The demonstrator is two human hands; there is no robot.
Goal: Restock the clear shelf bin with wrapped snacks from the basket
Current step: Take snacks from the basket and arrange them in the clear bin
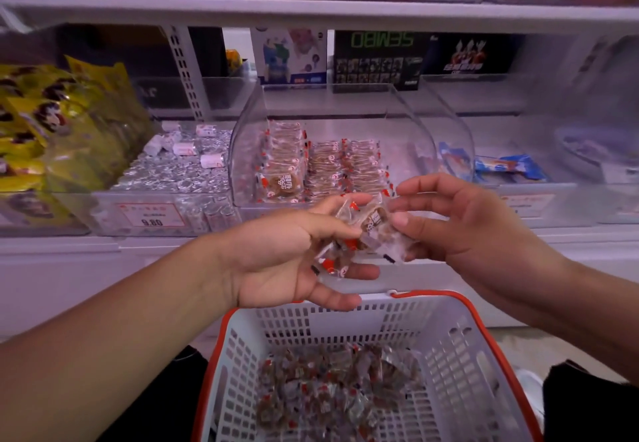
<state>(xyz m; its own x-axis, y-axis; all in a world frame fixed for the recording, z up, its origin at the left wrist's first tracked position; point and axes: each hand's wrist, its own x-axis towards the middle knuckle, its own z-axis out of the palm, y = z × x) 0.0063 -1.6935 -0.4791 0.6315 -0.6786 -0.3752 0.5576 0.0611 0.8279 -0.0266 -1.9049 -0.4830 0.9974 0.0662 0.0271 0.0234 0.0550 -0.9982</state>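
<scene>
While I am standing at the shelf, I am holding a small bunch of wrapped snacks [349, 237] between both hands, above the basket [460, 344] and just in front of the clear shelf bin [249, 123]. My left hand [287, 258] is cupping the bunch from below, palm up, fingers loosely curled round several packets. My right hand [460, 220] is pinching one packet at the edge of that bunch between thumb and fingers; whether it is gripping one packet or two I cannot quite tell, since the clear wrappers are blurring together.

Inside the bin, packets are standing on edge in neat rows, filling the left and middle while the right side is looking bare. Many more loose packets are lying in the bottom of the basket.

To do this step well, I am thinking I should peel off one packet at a time, turn it upright to match the rows, and slot it in where the bin is bare, keeping my left hand level so nothing is slipping back into the basket.
</scene>
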